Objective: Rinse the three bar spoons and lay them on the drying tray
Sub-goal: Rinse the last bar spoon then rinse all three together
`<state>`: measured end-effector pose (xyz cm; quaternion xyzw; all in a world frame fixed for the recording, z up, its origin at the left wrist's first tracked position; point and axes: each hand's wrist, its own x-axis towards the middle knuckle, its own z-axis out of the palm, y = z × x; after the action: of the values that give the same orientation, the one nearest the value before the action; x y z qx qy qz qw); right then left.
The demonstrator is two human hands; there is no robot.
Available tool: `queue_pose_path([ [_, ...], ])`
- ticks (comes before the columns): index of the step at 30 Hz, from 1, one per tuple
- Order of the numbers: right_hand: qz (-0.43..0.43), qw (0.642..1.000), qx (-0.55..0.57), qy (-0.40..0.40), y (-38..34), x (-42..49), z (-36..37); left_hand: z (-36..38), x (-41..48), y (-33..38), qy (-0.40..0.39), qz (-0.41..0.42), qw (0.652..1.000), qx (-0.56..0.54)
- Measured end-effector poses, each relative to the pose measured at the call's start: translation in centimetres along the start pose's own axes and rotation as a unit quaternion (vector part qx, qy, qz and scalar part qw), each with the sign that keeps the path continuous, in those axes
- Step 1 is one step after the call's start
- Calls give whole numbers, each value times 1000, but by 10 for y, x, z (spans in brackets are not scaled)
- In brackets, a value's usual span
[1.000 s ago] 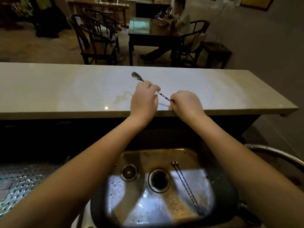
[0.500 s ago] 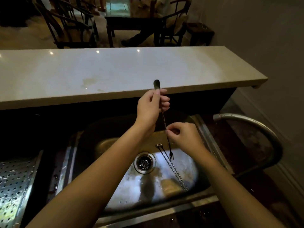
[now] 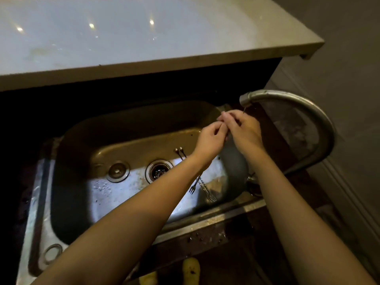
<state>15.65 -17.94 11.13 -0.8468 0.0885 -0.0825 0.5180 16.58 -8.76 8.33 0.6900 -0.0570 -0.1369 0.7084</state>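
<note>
Steel sink (image 3: 67,140) serves as landmark: above its right rim, beneath the faucet (image 3: 292,99) spout, the left hand (image 3: 211,136) and right hand (image 3: 244,130) meet, fingers pinched on a thin bar spoon (image 3: 244,109), mostly hidden. Two more bar spoons (image 3: 202,185) lie on the sink floor, right of the drain (image 3: 158,171).

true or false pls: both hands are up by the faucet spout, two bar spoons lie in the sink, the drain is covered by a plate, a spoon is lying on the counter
1. Both hands, left hand and right hand, are by the faucet spout: true.
2. Two bar spoons lie in the sink: true.
3. A plate covers the drain: false, it is uncovered.
4. A spoon lies on the counter: false, none shows there.
</note>
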Motion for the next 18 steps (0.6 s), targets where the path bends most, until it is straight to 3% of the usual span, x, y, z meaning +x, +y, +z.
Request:
queue_pose_path([
  [5,-7,998,10,56,15,7,-3,8,6,-10,-48,25,999,2],
  [10,-17,997,-64,-41,22,6,-6,6,9,-22,-6,-4,999,-36],
  [15,-57,991,-87,88,25,-1,-10,17,6,-15,-28,-17,998,-50],
  [18,-90,977,-156,116,20,-1,-8,20,2,-14,-31,-14,998,-57],
])
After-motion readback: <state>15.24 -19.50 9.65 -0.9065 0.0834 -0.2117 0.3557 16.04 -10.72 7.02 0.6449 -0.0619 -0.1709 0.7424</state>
